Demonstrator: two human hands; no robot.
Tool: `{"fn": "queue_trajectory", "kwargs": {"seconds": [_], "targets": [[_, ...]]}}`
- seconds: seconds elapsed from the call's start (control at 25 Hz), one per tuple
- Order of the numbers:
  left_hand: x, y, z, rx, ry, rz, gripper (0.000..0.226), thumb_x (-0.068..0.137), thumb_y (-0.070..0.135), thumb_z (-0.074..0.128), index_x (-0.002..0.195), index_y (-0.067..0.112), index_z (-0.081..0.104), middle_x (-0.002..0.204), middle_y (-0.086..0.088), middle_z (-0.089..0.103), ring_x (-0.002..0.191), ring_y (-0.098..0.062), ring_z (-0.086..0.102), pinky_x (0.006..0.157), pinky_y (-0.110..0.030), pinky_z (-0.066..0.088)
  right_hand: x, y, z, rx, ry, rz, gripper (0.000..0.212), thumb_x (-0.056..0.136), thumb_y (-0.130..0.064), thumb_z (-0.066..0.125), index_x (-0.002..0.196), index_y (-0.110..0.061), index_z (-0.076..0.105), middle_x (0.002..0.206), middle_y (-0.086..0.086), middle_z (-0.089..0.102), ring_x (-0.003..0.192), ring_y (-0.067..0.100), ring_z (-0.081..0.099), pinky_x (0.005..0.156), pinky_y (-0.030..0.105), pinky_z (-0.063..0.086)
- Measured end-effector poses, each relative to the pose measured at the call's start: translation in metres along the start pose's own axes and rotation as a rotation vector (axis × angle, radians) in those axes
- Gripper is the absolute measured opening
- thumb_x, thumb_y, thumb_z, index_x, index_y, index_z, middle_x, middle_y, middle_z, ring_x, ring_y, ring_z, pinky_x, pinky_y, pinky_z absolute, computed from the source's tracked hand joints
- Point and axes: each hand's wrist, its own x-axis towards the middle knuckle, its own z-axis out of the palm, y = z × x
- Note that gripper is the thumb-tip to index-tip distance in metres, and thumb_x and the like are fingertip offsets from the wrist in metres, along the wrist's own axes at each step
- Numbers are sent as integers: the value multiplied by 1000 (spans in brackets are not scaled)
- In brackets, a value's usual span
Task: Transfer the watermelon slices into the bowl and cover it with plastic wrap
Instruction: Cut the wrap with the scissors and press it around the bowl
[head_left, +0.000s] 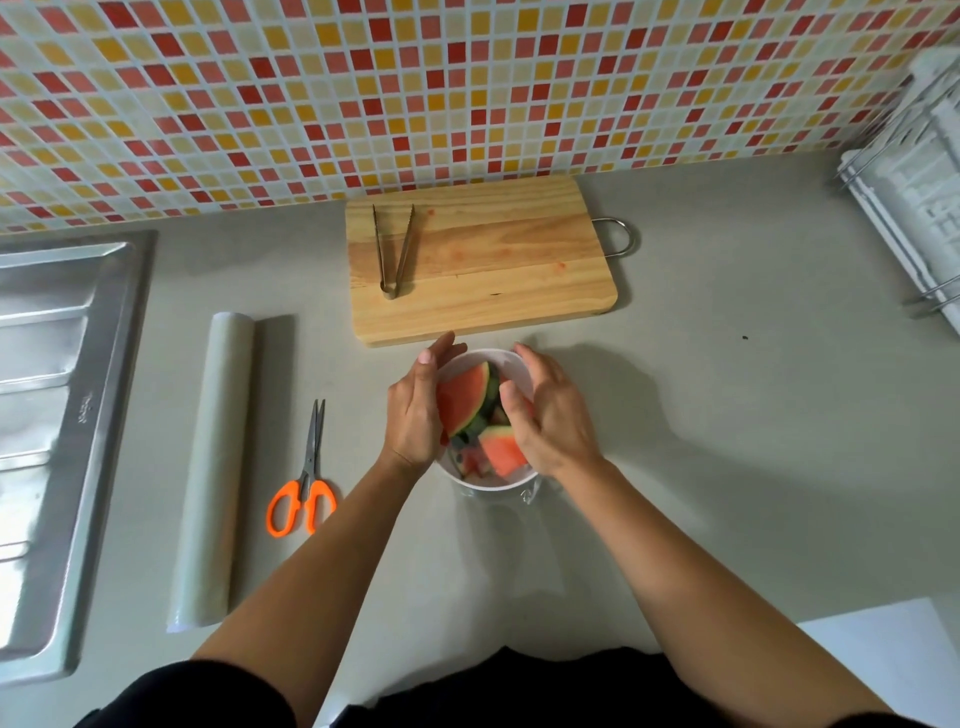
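Observation:
A white bowl (511, 364) stands on the grey counter just in front of the cutting board. Several watermelon slices (465, 397) with red flesh and green rind lie in it. My left hand (415, 415) is cupped against the bowl's left side, fingers straight and together. My right hand (550, 421) curves over the right rim and hides part of it. A fold of clear plastic film (524, 493) hangs off the bowl's near edge; how far it spans the top I cannot tell. The plastic wrap roll (215, 467) lies lengthwise on the left.
The wooden cutting board (493, 260), with metal tongs (395, 249) on its left part, lies by the tiled wall. Orange-handled scissors (304, 488) lie between the roll and the bowl. A steel sink drainer (47, 415) is far left, a white dish rack (924, 182) far right.

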Motion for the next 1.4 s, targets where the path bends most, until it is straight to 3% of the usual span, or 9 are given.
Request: {"fn": "queue_trajectory", "kwargs": {"seconds": [0.24,0.36,0.44,0.52,0.6,0.76,0.92,1.2,1.4], "targets": [[-2,4,2,34,39,-45,64,91,58,18,131,23,54,112,15,64,109,1,56,99,-25,44,-3,0,6,16,109,241,88,77,-71,6,127,-14,51,121,13,62,111,30,55,90,34,42],[-3,5,1,47,22,-43,63,93,56,16,133,22,52,116,11,62,113,-9,56,96,-23,43,-2,-2,8,35,124,369,86,78,-70,5,116,-11,54,112,16,64,104,34,57,79,33,41],[-2,5,-1,78,-8,-57,65,94,58,13,135,23,49,123,8,59,119,-16,53,99,-27,41,-2,-3,8,-20,142,388,90,80,-71,5,131,-8,43,132,18,52,123,32,46,95,35,38],[-1,4,-6,20,-6,-82,67,91,61,14,137,24,46,129,8,56,124,-15,49,104,-32,38,-8,-6,6,-70,229,321,89,83,-70,10,143,-6,25,150,16,29,140,26,22,112,35,19],[-2,4,-11,-100,-13,-94,65,88,63,17,134,27,46,133,8,54,127,-12,47,108,-37,37,-20,-7,9,9,288,260,85,84,-67,11,144,-8,23,151,12,28,141,21,20,111,31,17],[-15,1,-5,-134,-36,-81,49,91,60,19,117,41,56,129,5,58,120,-11,53,102,-34,43,-34,-7,24,248,255,390,77,84,-63,11,135,-13,39,133,9,53,121,24,48,94,27,37],[-19,3,5,-92,80,-136,48,91,62,16,101,53,62,111,12,65,106,-7,59,90,-30,49,-30,-13,31,330,407,518,67,87,-57,14,109,-10,56,102,9,65,96,25,59,72,22,35],[-16,4,6,-109,140,-230,56,84,69,15,94,50,67,107,4,68,103,-14,62,90,-37,51,-22,-19,32,529,471,735,73,89,-63,13,103,-15,65,102,6,68,97,25,61,80,30,43],[-17,-3,5,-436,142,-387,67,92,63,14,117,22,61,116,-4,67,110,-23,60,94,-40,47,-20,-22,25,582,438,785,66,91,-60,11,79,-20,61,78,-2,62,86,26,59,75,30,41]]}}
